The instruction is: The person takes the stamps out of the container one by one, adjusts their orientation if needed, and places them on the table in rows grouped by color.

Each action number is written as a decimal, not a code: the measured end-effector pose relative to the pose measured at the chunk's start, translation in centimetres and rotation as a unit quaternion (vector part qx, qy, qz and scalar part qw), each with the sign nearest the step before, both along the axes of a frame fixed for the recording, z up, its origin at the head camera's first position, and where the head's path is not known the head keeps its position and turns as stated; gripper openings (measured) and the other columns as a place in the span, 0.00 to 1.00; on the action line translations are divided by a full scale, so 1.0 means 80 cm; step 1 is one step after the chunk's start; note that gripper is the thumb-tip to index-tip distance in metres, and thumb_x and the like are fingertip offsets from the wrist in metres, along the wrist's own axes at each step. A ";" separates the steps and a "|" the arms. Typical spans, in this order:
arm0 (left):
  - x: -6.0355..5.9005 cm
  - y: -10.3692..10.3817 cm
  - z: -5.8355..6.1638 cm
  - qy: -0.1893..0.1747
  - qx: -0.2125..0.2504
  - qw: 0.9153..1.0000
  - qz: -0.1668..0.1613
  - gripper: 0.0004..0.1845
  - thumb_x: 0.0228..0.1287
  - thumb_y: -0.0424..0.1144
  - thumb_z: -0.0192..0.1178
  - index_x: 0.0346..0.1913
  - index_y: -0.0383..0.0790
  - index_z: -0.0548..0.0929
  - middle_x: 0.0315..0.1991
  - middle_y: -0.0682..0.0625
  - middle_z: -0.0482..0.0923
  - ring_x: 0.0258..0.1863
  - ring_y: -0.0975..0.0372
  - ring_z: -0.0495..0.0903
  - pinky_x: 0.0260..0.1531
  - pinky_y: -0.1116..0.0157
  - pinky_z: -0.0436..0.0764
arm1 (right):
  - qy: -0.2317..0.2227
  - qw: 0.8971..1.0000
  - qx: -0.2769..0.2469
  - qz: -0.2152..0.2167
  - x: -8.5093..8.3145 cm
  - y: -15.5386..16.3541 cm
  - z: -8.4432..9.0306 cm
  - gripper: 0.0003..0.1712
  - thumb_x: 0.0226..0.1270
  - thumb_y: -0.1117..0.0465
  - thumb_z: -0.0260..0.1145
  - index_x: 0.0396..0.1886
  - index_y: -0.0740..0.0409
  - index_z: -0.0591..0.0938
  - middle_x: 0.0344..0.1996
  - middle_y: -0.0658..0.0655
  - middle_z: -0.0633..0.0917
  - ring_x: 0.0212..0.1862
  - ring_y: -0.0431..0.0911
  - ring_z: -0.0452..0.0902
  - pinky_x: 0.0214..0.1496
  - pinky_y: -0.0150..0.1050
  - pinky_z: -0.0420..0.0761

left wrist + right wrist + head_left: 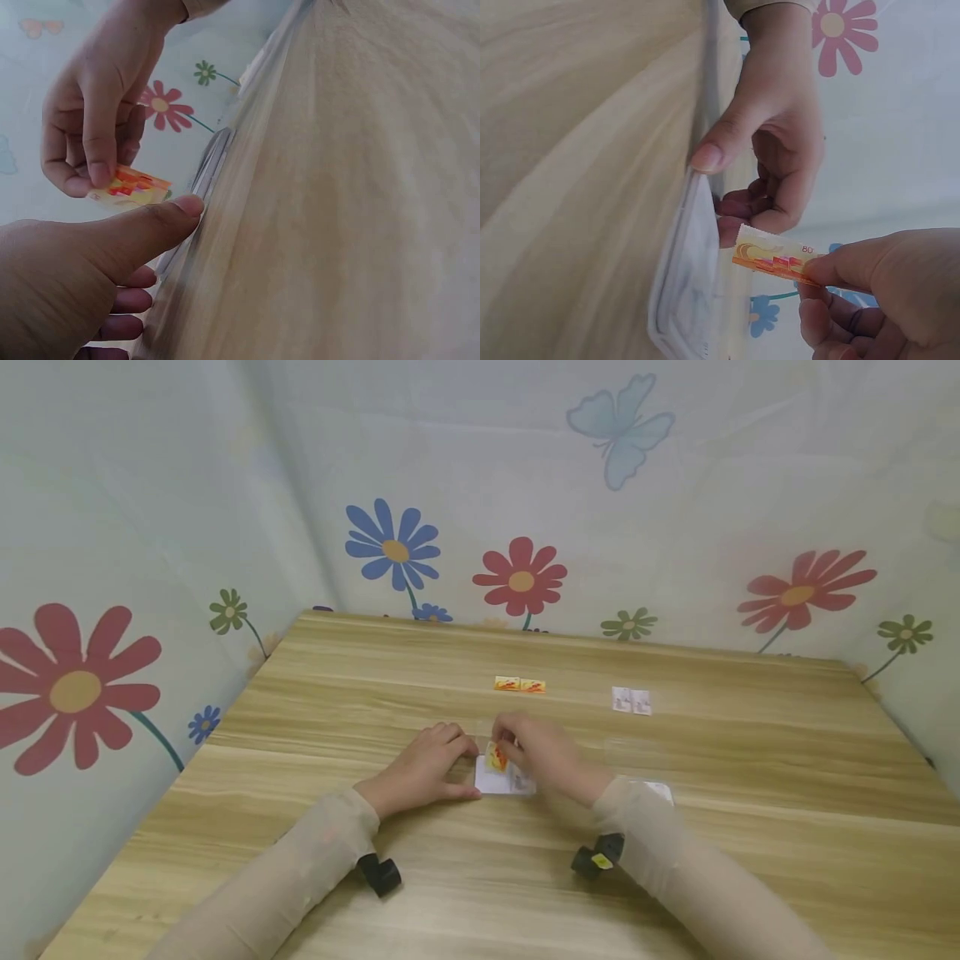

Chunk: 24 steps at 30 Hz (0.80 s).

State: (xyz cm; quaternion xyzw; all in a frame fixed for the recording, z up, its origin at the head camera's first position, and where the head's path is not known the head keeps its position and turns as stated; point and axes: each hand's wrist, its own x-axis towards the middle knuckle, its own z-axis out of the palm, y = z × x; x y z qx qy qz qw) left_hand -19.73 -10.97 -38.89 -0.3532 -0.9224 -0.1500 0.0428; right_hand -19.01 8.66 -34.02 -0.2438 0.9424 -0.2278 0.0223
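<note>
In the head view, my right hand (543, 752) pinches a yellow and orange postage stamp (496, 757) between thumb and fingertips. The stamp is held above a flat white case (491, 781); its perforated edge and the number 80 show in the right wrist view. My left hand (423, 768) holds the left end of the case, thumb at the near corner and fingers at the far corner. A pale stamp (521, 779) with a grey print lies on the case's right part, partly hidden by the right hand.
Two yellow and red stamps (520, 685) lie side by side farther back on the wooden table (375, 677). Right of them is a pair of pale stamps (632, 701). A second white case (658, 791) sits partly behind the right forearm, with a clear sheet (633, 752) beyond it.
</note>
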 end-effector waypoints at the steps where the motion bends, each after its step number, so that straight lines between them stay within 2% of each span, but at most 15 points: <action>1: 0.000 0.000 -0.001 0.000 -0.001 1.000 0.001 0.28 0.44 0.61 0.63 0.43 0.46 0.77 0.40 0.55 0.72 0.43 0.63 0.69 0.46 0.64 0.69 | -0.006 1.000 -0.002 -0.003 -0.001 0.001 0.002 0.02 0.61 0.62 0.59 0.31 0.50 0.77 0.27 0.47 0.78 0.29 0.39 0.70 0.32 0.31 0.71; 7: -0.001 0.001 -0.001 -0.004 0.000 1.000 0.002 0.28 0.43 0.61 0.64 0.44 0.46 0.77 0.41 0.55 0.72 0.43 0.62 0.69 0.47 0.64 0.69 | -0.018 0.999 -0.022 -0.016 -0.007 0.010 0.010 0.02 0.62 0.62 0.58 0.34 0.52 0.76 0.30 0.48 0.79 0.32 0.38 0.73 0.34 0.31 0.74; 15: -0.001 0.001 -0.001 -0.007 0.000 1.000 0.005 0.28 0.43 0.61 0.64 0.43 0.46 0.77 0.40 0.56 0.72 0.42 0.63 0.69 0.45 0.65 0.69 | -0.015 0.998 -0.057 -0.008 -0.014 0.019 0.016 0.02 0.61 0.63 0.59 0.33 0.56 0.75 0.29 0.51 0.80 0.32 0.40 0.74 0.33 0.31 0.75; 24: 0.000 0.000 -0.001 0.002 0.002 1.000 0.002 0.28 0.42 0.61 0.65 0.43 0.46 0.77 0.40 0.55 0.72 0.41 0.63 0.69 0.44 0.64 0.69 | -0.047 0.996 -0.072 -0.024 -0.024 0.025 0.021 0.02 0.60 0.62 0.60 0.32 0.55 0.75 0.29 0.52 0.79 0.32 0.42 0.72 0.34 0.32 0.74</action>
